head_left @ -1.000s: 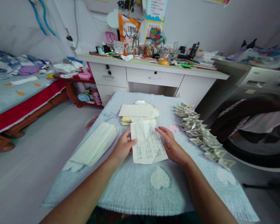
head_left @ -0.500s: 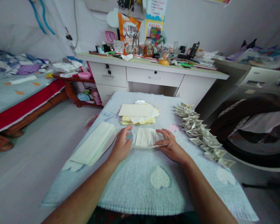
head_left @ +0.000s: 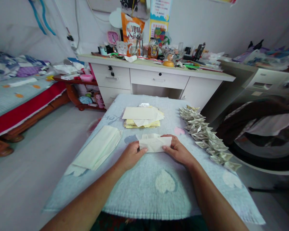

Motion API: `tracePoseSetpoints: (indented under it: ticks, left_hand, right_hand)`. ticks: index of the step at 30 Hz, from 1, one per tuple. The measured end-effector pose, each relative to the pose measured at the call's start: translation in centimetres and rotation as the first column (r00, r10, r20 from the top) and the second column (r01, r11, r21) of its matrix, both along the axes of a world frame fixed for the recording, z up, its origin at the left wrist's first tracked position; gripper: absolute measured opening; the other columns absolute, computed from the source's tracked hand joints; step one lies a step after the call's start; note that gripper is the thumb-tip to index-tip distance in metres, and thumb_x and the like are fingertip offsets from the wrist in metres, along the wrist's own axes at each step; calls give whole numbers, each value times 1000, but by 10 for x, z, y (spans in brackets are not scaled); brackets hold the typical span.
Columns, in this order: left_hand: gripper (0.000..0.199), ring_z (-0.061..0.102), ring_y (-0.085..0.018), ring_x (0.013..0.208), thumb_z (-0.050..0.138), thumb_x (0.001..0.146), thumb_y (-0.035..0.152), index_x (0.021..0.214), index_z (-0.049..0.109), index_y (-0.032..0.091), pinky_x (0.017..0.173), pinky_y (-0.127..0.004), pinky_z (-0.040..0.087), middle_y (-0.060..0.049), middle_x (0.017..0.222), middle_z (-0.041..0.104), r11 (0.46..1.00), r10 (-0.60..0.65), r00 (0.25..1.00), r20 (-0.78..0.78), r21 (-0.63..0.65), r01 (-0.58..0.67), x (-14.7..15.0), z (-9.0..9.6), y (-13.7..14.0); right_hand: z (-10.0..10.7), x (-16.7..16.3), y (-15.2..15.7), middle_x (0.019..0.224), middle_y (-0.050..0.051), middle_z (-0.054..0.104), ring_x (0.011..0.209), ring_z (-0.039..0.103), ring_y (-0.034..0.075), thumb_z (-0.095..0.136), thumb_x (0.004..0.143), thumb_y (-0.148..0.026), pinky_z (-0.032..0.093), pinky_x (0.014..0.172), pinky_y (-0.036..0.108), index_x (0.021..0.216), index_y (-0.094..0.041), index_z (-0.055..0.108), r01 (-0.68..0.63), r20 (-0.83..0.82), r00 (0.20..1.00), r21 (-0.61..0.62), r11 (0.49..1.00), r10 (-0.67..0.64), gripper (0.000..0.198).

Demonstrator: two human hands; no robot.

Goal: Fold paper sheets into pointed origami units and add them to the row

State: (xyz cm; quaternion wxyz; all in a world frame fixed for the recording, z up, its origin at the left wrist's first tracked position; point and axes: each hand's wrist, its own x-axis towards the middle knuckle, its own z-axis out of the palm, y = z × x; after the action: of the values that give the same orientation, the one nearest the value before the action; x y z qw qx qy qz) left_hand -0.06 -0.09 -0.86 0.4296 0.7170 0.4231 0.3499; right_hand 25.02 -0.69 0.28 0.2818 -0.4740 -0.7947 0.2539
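A folded sheet of paper is held low over the cloth-covered table, its long side facing me. My left hand pinches its left end, thumb in front and fingers behind. At the right end, my right hand grips it the same way, the fingertips hidden behind the paper. Beyond it lies a pile of cream and yellow paper sheets. To the left rests a flat stack of pale papers. Rows of folded paper pieces with pointed tips stand along the right side.
The table bears a light blue cloth. Behind it is a white desk crowded with jars and packets. A washing machine stands at the right, a bed at the left.
Both hands have closed on the paper's ends; my left hand was apart from it before. The paper has been lifted and now shows a folded, narrow front face.
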Motion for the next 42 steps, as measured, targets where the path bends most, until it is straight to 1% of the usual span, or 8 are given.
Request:
tracePoseSetpoints:
  ticks: [6,9,12,17,21,25,31,42]
  left_hand:
    - [57,65,-20,88,59,80,25,133,39,19,85,-36,49,-4,94,69,995,102,995,22,-7,-102,6,-2,-3]
    - [75,61,-21,88,64,77,25,142,26,18,92,-43,42,-3,88,65,950,272,950,-154,199,-240,7,-5,-2]
    - [80,53,-26,107,66,75,23,143,27,20,97,-47,35,-9,111,60,873,387,890,-242,406,-269,7,-6,-3]
    - [35,47,-25,115,61,80,17,113,62,28,100,-46,29,-4,119,62,865,186,893,-409,499,48,10,-1,-7]
    - [23,53,-22,111,56,84,14,99,67,27,100,-45,28,-2,111,68,873,17,874,-485,434,223,13,0,-9]
    - [23,53,-22,110,59,83,16,103,66,25,97,-43,32,-3,114,66,884,13,874,-486,413,217,14,-1,-9]
    - [14,55,-21,103,57,86,21,94,69,23,92,-40,38,-4,105,67,881,-2,881,-472,416,225,12,1,-9]
    - [15,56,-22,96,52,89,21,90,68,21,88,-39,41,-4,97,67,899,44,898,-439,410,157,13,0,-3]
  right_hand:
    - [0,-5,6,110,9,64,107,53,25,56,86,-42,36,95,40,75,-18,72,190,123,975,-42,981,-184,31]
    - [-4,-7,5,111,8,63,109,50,26,64,80,-41,34,94,41,62,-17,67,336,240,916,-21,942,-321,30]
    - [-4,-10,4,114,6,62,112,47,28,68,76,-41,32,92,43,60,-17,65,410,288,874,-2,912,-392,29]
    - [-4,-13,2,114,4,61,111,45,28,70,74,-40,30,90,43,59,-18,62,444,304,849,32,895,-432,28]
    - [-7,-13,1,114,5,59,110,44,28,70,72,-40,29,90,43,62,-18,60,456,320,832,71,887,-453,26]
    - [-12,-12,1,115,7,56,110,44,29,70,69,-41,31,90,44,80,-20,62,483,326,806,121,867,-494,25]
    - [-13,-16,8,133,11,49,121,38,31,58,82,-38,30,97,46,132,-22,46,413,308,832,210,886,-461,54]
    - [-8,-29,13,145,7,43,127,33,31,46,88,-31,24,103,49,134,-23,48,311,483,817,89,946,-314,47]
